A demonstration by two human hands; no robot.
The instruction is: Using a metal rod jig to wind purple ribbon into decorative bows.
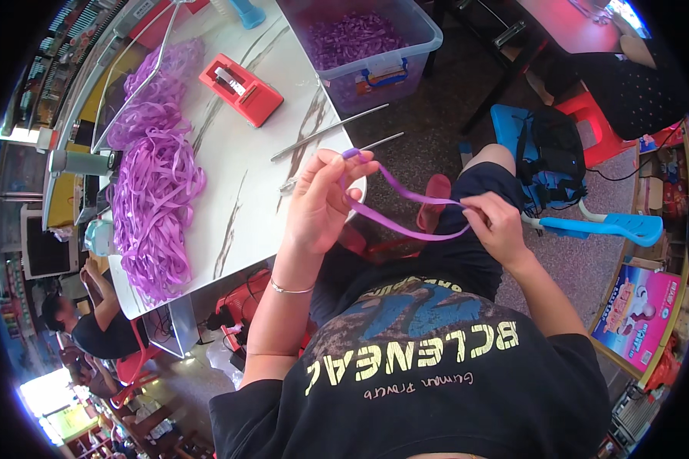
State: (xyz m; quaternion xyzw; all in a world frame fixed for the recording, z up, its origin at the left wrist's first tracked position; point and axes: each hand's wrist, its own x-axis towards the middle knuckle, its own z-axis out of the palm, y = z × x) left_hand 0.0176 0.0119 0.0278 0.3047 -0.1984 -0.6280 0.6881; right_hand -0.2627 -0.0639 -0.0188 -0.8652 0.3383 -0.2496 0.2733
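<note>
A loop of narrow purple ribbon (388, 221) hangs between my two hands, above my lap. My left hand (318, 200), near the table corner, pinches one end of the loop between thumb and fingers; a darker purple piece shows at its fingertips. On the other side, my right hand (500, 227) grips the opposite end with thumb and forefinger. A big heap of similar purple ribbons (157, 210) lies along the table's left part. Two thin metal rods (325, 134) stick out past the table's edge, just beyond my left hand.
A red tape dispenser (243, 90) sits on the white marbled table (237, 176). Beyond its right edge stands a clear plastic bin (352, 90) holding purple ribbons. To my right are a blue chair (628, 228) with a black bag (555, 149) and a red stool (589, 122). Other people sit nearby.
</note>
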